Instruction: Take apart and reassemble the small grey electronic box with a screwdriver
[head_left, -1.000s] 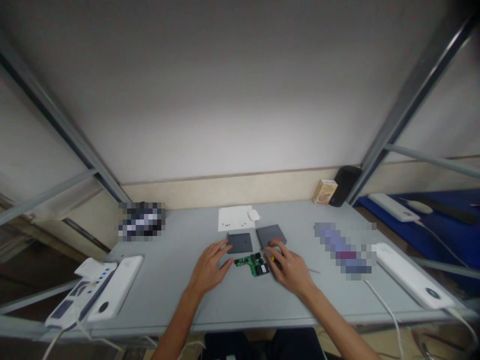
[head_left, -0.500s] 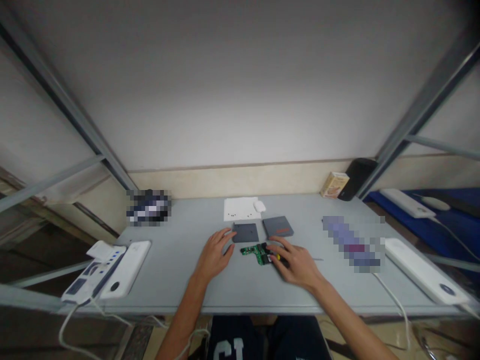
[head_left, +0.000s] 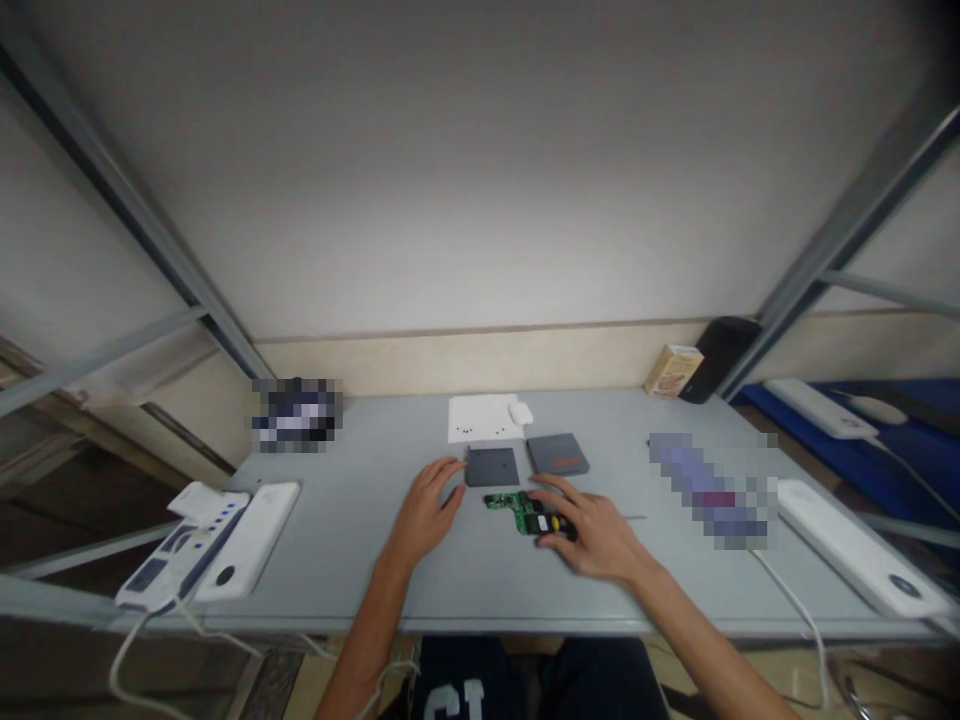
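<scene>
well inside desk edge [head_left: 480, 622], circuit board [head_left: 519, 508]

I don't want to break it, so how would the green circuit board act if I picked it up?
The green circuit board is probably stiff, since it looks like a thin, flat plate. It may be fragile, because little parts sit bare on top. It likely won't roll, though the end by the chunky black block might feel heavier.
</scene>
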